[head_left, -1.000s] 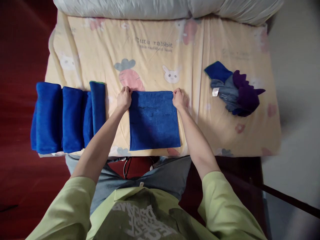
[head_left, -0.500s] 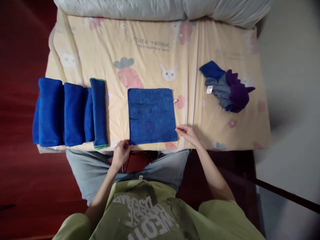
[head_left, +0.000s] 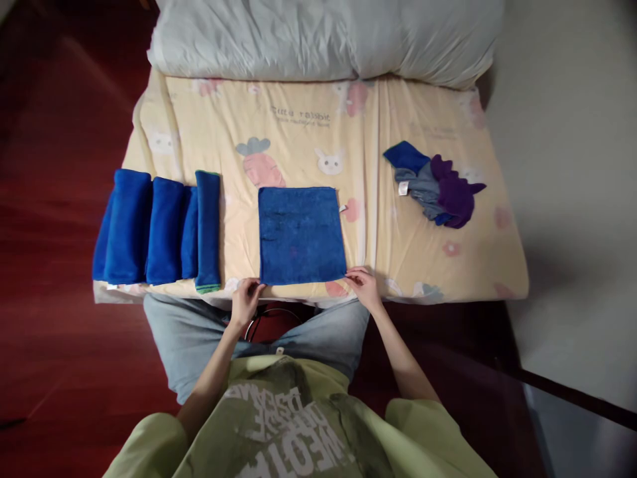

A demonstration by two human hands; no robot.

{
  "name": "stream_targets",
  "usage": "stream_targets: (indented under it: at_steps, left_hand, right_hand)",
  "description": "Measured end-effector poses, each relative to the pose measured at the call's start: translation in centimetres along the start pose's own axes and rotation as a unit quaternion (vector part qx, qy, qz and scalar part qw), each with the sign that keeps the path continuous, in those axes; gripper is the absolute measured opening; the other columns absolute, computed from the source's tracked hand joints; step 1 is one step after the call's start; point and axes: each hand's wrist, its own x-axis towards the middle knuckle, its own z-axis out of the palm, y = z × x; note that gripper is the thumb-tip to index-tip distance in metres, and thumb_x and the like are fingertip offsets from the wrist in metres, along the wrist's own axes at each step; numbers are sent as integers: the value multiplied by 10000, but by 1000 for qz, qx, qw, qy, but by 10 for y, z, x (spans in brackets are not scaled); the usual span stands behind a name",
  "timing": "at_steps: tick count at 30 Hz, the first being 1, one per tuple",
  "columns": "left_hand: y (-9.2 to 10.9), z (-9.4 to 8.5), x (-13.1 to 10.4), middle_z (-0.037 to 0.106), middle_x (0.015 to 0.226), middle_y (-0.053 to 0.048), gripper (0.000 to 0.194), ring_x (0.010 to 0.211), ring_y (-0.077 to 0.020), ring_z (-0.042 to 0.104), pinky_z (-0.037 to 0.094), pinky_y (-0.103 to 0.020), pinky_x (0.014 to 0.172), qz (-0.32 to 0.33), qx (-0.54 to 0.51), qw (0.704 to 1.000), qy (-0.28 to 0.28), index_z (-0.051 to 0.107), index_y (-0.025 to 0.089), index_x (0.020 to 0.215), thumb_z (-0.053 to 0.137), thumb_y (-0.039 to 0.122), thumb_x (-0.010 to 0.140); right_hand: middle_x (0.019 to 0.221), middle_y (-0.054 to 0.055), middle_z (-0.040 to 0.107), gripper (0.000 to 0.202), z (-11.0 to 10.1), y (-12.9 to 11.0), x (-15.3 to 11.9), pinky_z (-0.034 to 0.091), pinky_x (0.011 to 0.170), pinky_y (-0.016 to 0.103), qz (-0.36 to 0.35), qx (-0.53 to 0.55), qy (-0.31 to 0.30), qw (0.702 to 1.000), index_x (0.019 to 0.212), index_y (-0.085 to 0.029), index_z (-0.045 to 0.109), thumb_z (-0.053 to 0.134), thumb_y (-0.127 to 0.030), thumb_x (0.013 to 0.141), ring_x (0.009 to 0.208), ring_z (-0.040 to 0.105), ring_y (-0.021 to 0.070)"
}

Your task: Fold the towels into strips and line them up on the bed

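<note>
Cloth (head_left: pixel 302 236), one blue square, is lying flat on bedsheet (head_left: pixel 293 149); left hand (head_left: pixel 245 302) is pinching near-left corner, right hand (head_left: pixel 365 287) near-right, wrists well apart, seemingly keeping edge straight. Left of cloth, four or five folded blue pieces (head_left: pixel 164 229) are lying in row, presumably leaving room; right of cloth, one crumpled pile (head_left: pixel 428 196) is sitting, contents uncountable.

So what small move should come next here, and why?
Probably lift the near edge and fold it away from the body: the left hand and right hand are at the two near corners of the blue cloth, which lies spread flat.
</note>
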Motion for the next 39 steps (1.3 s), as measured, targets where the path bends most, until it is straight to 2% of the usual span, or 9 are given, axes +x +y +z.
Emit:
stream_targets:
  at_steps: [8, 14, 17, 19, 22, 27, 31, 35, 39]
  left_hand:
    - [-5, 0, 0, 690, 868, -39, 305, 770, -198, 644, 510, -318, 751, -9, -9, 1000, -3, 581, 229, 968, 527, 524, 913]
    - [-5, -2, 2, 693, 879, -45, 314, 790, -208, 659, 514, -322, 745, -9, -5, 1000, -3, 575, 233, 962, 515, 536, 908]
    - [-6, -2, 2, 693, 879, -43, 313, 796, -211, 662, 522, -328, 754, -11, -4, 1000, -5, 571, 238, 960, 513, 541, 905]
    - [-6, -2, 2, 695, 879, -41, 305, 790, -208, 661, 523, -327, 753, -10, -8, 1000, -5, 569, 240, 964, 517, 534, 905]
    - [-5, -2, 2, 697, 877, -40, 292, 781, -204, 656, 519, -325, 750, -10, -15, 1000, -2, 569, 239, 969, 524, 520, 907]
    - [0, -7, 2, 704, 858, -33, 266, 776, -206, 656, 514, -327, 745, -14, -39, 999, 5, 565, 244, 951, 541, 504, 900]
    - [5, -15, -3, 711, 787, -8, 259, 692, -198, 637, 494, -317, 676, -36, -18, 999, -1, 551, 251, 934, 574, 500, 867]
    - [9, -25, -11, 707, 706, 15, 227, 628, -205, 641, 484, -317, 639, -61, 45, 996, -46, 550, 262, 918, 576, 470, 832]
    - [18, -43, 4, 726, 758, -4, 203, 716, -222, 698, 523, -319, 690, -24, 108, 988, -105, 610, 259, 932, 604, 384, 771]
  right_hand:
    - [877, 63, 718, 494, 3, 9, -7, 598, 778, 410, 79, 96, -4, 992, 1057, -238, 667, 821, -478, 654, 782, 695, 229]
    - [922, 85, 731, 300, -3, -2, -3, 586, 830, 435, 56, 46, -35, 997, 861, -239, 705, 721, -516, 749, 866, 703, 257]
    - [1109, 91, 711, 235, -2, -6, -6, 580, 871, 430, 8, 29, -51, 998, 933, -268, 719, 660, -464, 818, 1019, 684, 270]
    - [1048, 77, 713, 276, 2, -4, -8, 587, 852, 429, 11, 15, -64, 998, 1022, -285, 712, 677, -443, 798, 991, 687, 270]
    - [892, 60, 699, 287, 8, 3, -8, 587, 835, 433, 29, -10, -32, 999, 1011, -282, 686, 685, -459, 786, 889, 697, 266]
    - [955, 85, 712, 289, 6, 6, -9, 584, 766, 400, 29, 5, 6, 1000, 874, -272, 600, 685, -536, 795, 876, 704, 265]
    - [763, 33, 712, 375, -3, -3, -14, 565, 627, 368, 92, 41, -53, 993, 917, -269, 572, 739, -556, 744, 666, 688, 238]
    - [723, 29, 716, 367, -10, -6, -17, 579, 703, 377, 111, 36, -129, 985, 872, -247, 616, 791, -521, 701, 703, 707, 236]
    - [713, 37, 719, 464, -19, -4, 9, 563, 600, 335, 144, 44, -196, 969, 865, -202, 656, 843, -549, 619, 627, 688, 211]
